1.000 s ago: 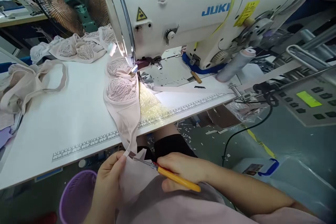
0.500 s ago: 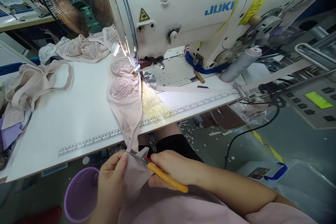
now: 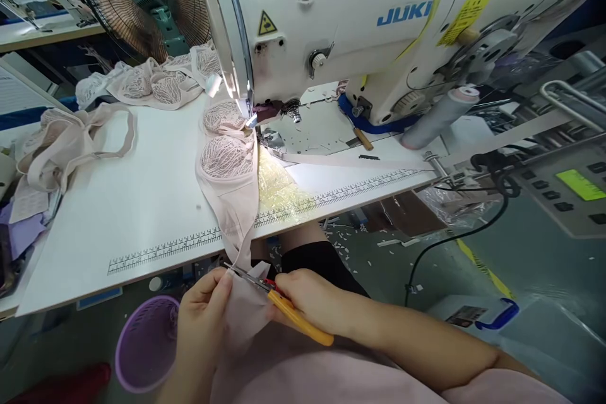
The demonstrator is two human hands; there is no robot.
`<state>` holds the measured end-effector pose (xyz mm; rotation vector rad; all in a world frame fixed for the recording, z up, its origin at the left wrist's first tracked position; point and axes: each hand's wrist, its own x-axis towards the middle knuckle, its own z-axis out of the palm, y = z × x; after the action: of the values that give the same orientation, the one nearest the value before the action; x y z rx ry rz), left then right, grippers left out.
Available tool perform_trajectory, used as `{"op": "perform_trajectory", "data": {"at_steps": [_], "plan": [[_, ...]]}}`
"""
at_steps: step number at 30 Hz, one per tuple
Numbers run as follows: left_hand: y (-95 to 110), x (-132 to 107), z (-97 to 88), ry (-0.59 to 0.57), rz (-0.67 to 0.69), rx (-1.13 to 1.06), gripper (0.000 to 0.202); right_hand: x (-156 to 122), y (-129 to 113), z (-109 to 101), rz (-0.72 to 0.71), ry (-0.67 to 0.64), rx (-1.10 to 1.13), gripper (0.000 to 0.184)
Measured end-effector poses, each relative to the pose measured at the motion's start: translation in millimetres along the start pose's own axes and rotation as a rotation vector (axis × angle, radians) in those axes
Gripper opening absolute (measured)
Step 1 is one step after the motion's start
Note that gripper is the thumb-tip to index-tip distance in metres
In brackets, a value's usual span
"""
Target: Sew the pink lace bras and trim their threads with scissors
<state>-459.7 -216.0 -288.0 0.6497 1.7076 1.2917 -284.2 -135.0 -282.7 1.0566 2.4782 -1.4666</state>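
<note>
A pale pink lace bra (image 3: 227,158) lies under the head of the sewing machine (image 3: 303,31), and its band hangs over the table's front edge toward me. My left hand (image 3: 208,303) pinches the fabric of that hanging part between thumb and fingers. In my right hand (image 3: 307,300) is a pair of scissors (image 3: 298,319) with yellow-orange handles and a bit of red near the pivot. The blades point left and lie at the fabric, with their tips just by my left thumb. Whether the blades are fully closed is hard to make out.
More bras (image 3: 165,85) lie at the back left by a fan (image 3: 142,0), and a bundle of straps (image 3: 71,145) at the left. A purple basket (image 3: 124,353) stands below the table. A grey thread cone (image 3: 442,117) and control panel (image 3: 568,183) are at the right.
The camera view has shifted slightly. Both hands stay at the hanging fabric, and the scissors' handles have moved a little left and up. The bra remains under the machine.
</note>
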Motion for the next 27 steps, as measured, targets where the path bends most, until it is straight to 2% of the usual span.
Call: {"op": "perform_trajectory", "data": {"at_steps": [3,6,8,10,14,18,20,23,25,27], "plan": [[8.1,-3.7,1.6,-0.077,0.169,0.173,0.03,-3.8,4.1,-7.3,-0.053,0.137,0.158,0.048],[18.7,-8.1,7.3,-0.283,0.382,0.368,0.024,-6.9,5.6,-16.3,-0.217,0.254,0.325,0.048],[23.0,-9.9,12.3,-0.422,0.51,0.46,0.021,-6.4,4.5,-19.8,-0.311,0.264,0.369,0.043],[23.7,-10.9,17.1,-0.485,0.59,0.517,0.02,-3.9,2.7,-20.8,-0.314,0.212,0.326,0.04],[19.9,-10.6,21.4,-0.508,0.636,0.644,0.023,-0.3,0.2,-22.5,-0.24,0.052,0.148,0.038],[19.5,1.3,8.2,-0.639,0.699,0.897,0.027,-10.0,3.2,-33.6,-0.315,0.031,0.017,0.034],[19.7,10.7,-6.3,-0.648,0.709,1.045,0.026,-20.0,7.8,-42.4,-0.357,0.079,-0.011,0.033],[19.0,20.7,-28.5,-0.561,0.731,1.179,0.022,-37.2,17.3,-54.7,-0.4,0.22,-0.017,0.029],[18.9,21.5,-36.9,-0.534,0.718,1.21,0.023,-47.5,23.9,-59.7,-0.414,0.313,-0.043,0.026],[19.1,18.6,-37.8,-0.541,0.635,1.214,0.025,-55.6,29.3,-61.9,-0.401,0.368,-0.073,0.025]]}}
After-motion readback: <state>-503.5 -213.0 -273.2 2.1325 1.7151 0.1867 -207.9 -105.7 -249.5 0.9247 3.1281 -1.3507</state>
